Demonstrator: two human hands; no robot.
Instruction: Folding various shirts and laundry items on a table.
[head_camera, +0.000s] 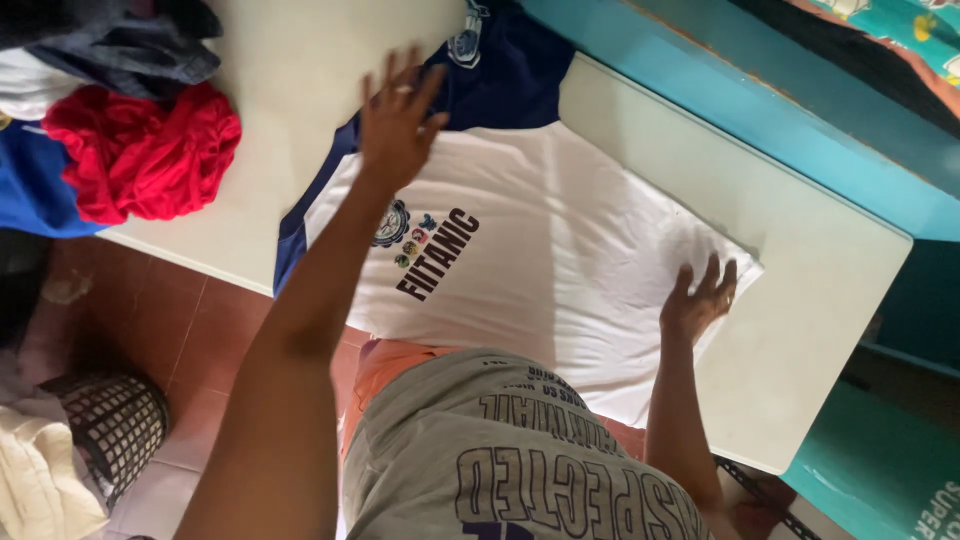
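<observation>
A white T-shirt (560, 240) with navy sleeves and a printed chest design lies spread flat on a cream table (830, 270). My left hand (398, 118) rests open, palm down, on the shirt's upper part by the navy sleeve and collar. Over at the shirt's other end, my right hand (700, 298) presses flat on the hem corner, fingers spread. Neither hand grips anything.
A pile of clothes, red (140, 150), blue and dark grey, sits at the table's left end. A teal wall or frame (760, 100) borders the table's far side. A black mesh basket (115, 420) with pale cloth stands on the red tiled floor.
</observation>
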